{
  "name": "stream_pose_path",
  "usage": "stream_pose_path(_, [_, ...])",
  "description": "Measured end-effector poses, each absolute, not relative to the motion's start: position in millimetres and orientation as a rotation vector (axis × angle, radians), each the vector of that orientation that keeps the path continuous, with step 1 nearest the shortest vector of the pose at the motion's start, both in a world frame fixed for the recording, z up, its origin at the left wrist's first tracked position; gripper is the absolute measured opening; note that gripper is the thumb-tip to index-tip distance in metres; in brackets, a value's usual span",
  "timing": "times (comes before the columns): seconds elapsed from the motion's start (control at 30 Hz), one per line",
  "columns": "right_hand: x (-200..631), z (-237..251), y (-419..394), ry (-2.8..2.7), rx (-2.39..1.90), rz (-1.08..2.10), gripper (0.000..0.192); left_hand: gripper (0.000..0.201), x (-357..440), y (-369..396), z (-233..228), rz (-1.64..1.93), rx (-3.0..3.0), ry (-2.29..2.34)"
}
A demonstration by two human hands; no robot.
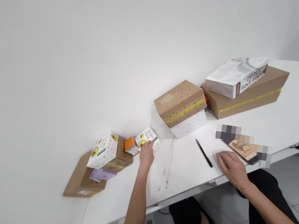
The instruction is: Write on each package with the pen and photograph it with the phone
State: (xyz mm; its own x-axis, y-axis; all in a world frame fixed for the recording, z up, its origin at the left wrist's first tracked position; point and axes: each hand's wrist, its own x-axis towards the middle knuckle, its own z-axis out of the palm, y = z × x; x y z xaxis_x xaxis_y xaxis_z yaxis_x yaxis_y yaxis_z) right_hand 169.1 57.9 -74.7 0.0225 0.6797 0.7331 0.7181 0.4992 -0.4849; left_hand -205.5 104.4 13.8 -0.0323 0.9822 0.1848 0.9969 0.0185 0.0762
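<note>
1. Against the white wall, on the white table (294,100), the left hand (146,155) reaches out with its fingers bent onto a small white box (148,138) printed "Super Meal"; the fingertips press on the box's near edge, but whether they pinch it or only touch it cannot be told.
2. Just left of that small white box lies a little orange box (131,145), touching or nearly touching it.
3. Further left of the small white box stands a white dotted carton (103,150) with avocado pictures, leaning on a brown carton (121,157) with a yellow stripe.
4. Beneath those two, still further left of the small white box, lie a lilac packet (103,174) and a flat brown box (80,180) at the table's end.
5. Right of the small white box, well apart from it, a black pen (204,153) lies on the table.
6. Beyond the pen from the small white box, the right hand (232,168) rests flat near the table's edge, fingers together and slightly curled, holding nothing; it lies just beside a dark flat card (242,149) that is partly blurred.
7. Up and right of the small white box a tilted brown dotted box (179,99) rests against the wall.
8. Furthest right of the small white box, a large brown carton (253,94) bears a white-grey bag (234,78).
</note>
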Motion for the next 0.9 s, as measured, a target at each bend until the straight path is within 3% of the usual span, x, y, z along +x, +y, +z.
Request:
stream_pose_path(0.27, [167.6,-76.3,57.8,-1.660,-1.262,0.014,0.020,0.032,-194.9,110.4,53.3,-1.106,-2.060,-2.478])
stream_pose_path(0.3, [167.5,-77.2,58.1,-1.654,-1.271,0.031,0.021,0.036,-180.8,118.7,62.7,-1.237,-2.054,-2.520])
stream_pose_path(0.4, [167.1,-79.6,59.0,-1.636,-1.295,0.080,0.023,0.057,-130.8,149.4,93.5,-2.072,-1.859,-2.806])
stream_pose_path(0.47, [167.1,-79.9,59.0,-1.630,-1.302,0.107,0.024,0.064,-100.6,169.3,112.7,-2.326,-1.705,-2.971])
stream_pose_path(0.73, [168.0,-74.2,57.6,-1.634,-1.301,0.197,0.029,0.048,-65.4,191.6,144.0,-2.486,-1.562,-3.168])
stream_pose_path(0.9, [167.5,-74.7,58.8,-1.637,-1.313,0.249,0.030,0.057,-72.6,183.0,148.5,-2.340,-1.656,-3.342])
